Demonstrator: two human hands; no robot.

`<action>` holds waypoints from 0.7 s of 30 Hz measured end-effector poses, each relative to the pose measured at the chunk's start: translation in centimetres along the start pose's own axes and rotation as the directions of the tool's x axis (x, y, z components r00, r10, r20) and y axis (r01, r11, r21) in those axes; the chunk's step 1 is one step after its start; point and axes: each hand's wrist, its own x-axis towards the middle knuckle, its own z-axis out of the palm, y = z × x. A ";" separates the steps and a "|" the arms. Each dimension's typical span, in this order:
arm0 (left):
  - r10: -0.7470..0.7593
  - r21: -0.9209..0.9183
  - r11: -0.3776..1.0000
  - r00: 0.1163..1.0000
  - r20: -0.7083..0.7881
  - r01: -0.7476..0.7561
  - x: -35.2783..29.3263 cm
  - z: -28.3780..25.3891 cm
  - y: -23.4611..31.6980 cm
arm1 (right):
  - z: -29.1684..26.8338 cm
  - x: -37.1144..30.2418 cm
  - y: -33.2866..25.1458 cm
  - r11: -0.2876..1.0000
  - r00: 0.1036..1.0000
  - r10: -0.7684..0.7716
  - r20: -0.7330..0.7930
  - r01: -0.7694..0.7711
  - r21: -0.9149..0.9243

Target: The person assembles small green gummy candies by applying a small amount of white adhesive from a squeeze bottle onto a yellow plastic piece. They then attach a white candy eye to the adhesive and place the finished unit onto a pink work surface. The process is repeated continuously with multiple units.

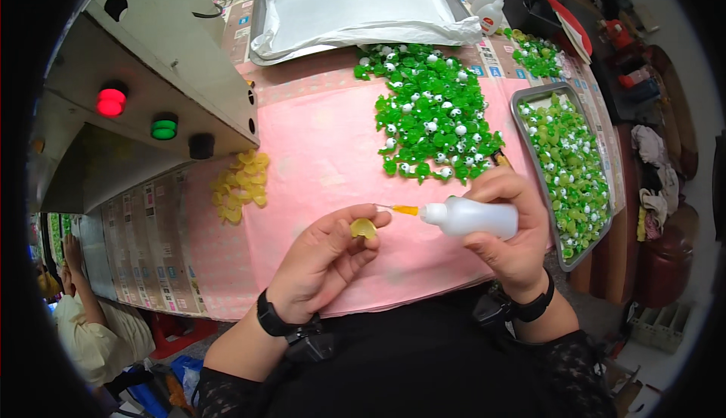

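Note:
Between the thumb and fingers of my left hand [325, 255] is a small yellow translucent plastic piece [364, 229], curved like a shell. My right hand [514, 229] grips a white squeeze bottle [480, 218] lying nearly level, its orange-based needle tip [404, 209] pointing left. The needle's thin end reaches the fingertips of my left hand, just above the yellow piece; whether it touches cannot be seen. Loose yellow pieces [242, 187] lie in a small heap to the left. Beyond my hands spreads a large pile of green plastic pieces with white eye-like balls [435, 116].
A grey tray [561, 255] of green and white pieces stands at the right. At the back sits a paper-lined metal tray [355, 10]. A machine [162, 63] with red and green buttons overhangs the left. More squeeze bottles [490, 13] stand far right. Another person [98, 327] is at the left.

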 end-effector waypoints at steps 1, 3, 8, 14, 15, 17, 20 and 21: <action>0.009 0.008 1.000 1.000 -0.009 -0.009 0.0 0.1 0.1 | -0.4 -0.2 0.0 0.999 0.999 0.007 0.044 -0.005 -0.050; 0.047 0.024 0.999 0.998 -0.044 -0.046 0.1 0.4 0.6 | -0.3 -1.0 0.3 0.996 0.995 0.052 0.087 -0.045 -0.078; 0.142 0.104 0.986 0.984 -0.107 -0.131 1.2 1.9 1.7 | 1.5 -2.2 1.3 0.984 0.973 0.029 0.229 0.013 -0.179; 0.163 0.160 0.977 0.979 -0.126 -0.142 2.1 2.6 1.5 | 2.4 -1.7 1.5 0.977 0.929 -0.047 0.368 0.119 -0.176; 0.162 0.155 0.978 0.978 -0.134 -0.141 2.1 2.4 1.5 | 1.8 -1.6 1.5 0.966 0.941 -0.031 0.337 0.114 -0.230; 0.164 0.146 0.979 0.976 -0.142 -0.143 2.1 1.8 1.4 | -0.1 -1.4 1.6 0.937 0.960 -0.001 0.279 0.098 -0.335; 0.167 0.138 0.979 0.977 -0.135 -0.148 2.2 1.2 1.5 | -1.9 -0.5 1.4 0.813 0.990 -0.012 0.140 0.091 -0.575; 0.168 0.136 0.979 0.977 -0.134 -0.150 2.2 1.2 1.6 | -2.3 -0.2 1.4 0.764 0.992 -0.028 0.124 0.101 -0.637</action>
